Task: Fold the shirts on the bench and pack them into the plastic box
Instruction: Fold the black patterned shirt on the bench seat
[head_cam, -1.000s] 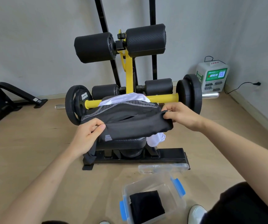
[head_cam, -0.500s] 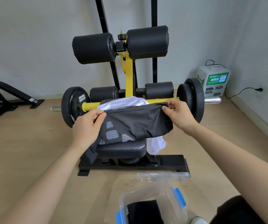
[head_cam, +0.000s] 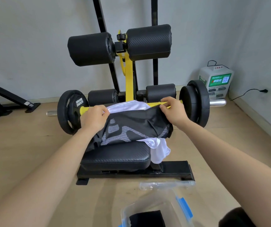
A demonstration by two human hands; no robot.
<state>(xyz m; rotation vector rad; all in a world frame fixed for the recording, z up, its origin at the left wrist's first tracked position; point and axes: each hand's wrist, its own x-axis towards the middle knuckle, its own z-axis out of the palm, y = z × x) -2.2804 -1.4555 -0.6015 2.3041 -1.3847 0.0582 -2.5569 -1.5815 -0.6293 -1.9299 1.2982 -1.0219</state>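
Both forearms extend forward from the lower corners of the view and converge over the bench (head_cam: pixel 115 157). The left hand (head_cam: pixel 94 119) sits at about 10 o'clock from the seat pad, knuckles up, wrist roughly level; its fingers (head_cam: pixel 104 112) are curled closed and pinch the far left edge of the black shirt (head_cam: pixel 136 125). The right hand (head_cam: pixel 174 113) sits at about 2 o'clock, palm turned inward, thumb and forefinger closed on the far right edge of the same shirt — the remaining fingers are folded underneath. The black shirt, marked with grey mesh patterning, is stretched between the two hands and drapes down toward the near edge of the pad. A white shirt (head_cam: pixel 157 148) lies beneath it, showing at 12 o'clock behind the black fabric and hanging off the pad at about 4 o'clock. The plastic box (head_cam: pixel 172 208) stands open on the floor at 5 o'clock from the bench, blue latches on its sides — a folded black garment (head_cam: pixel 146 218) rests inside. The clear lid (head_cam: pixel 165 185) lies on the floor just beyond the box.
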